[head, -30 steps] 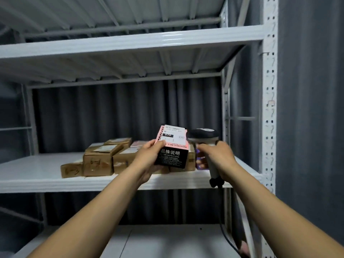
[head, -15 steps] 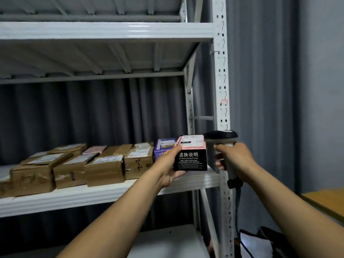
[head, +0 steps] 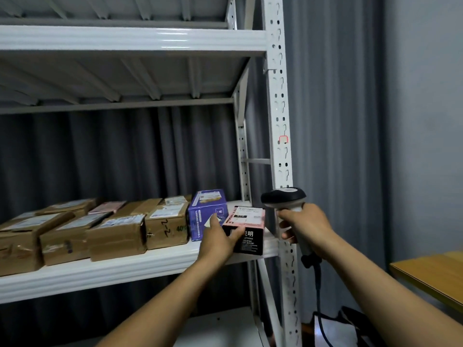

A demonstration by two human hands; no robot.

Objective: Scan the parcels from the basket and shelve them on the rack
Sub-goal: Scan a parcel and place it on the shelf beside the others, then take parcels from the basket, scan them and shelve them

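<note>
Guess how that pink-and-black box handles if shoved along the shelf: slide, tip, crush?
Probably light: the left hand holds the pink-and-black box alone. Likely stiff; its edges look crisp. Flat-sided, it should slide on the glossy shelf, not tip.

Left hand (head: 216, 240) gripping, right hand (head: 308, 229) gripping, both outstretched

Single camera on my head, facing forward, slightly down; white perforated metal rack (head: 275, 101) close, upright at 12 o'clock, shelves toward 9.

1 rack (head: 278, 96) w/ approx 7 brown cardboard parcels (head: 115, 236) (back row's hard to count), 1 pink flat parcel (head: 107, 207), 1 purple box (head: 205, 216), 1 pink-and-black box (head: 248, 221), plus 1 scanner (head: 283, 196) & 2 hands: left hand (head: 218, 239), right hand (head: 308, 229).
</note>
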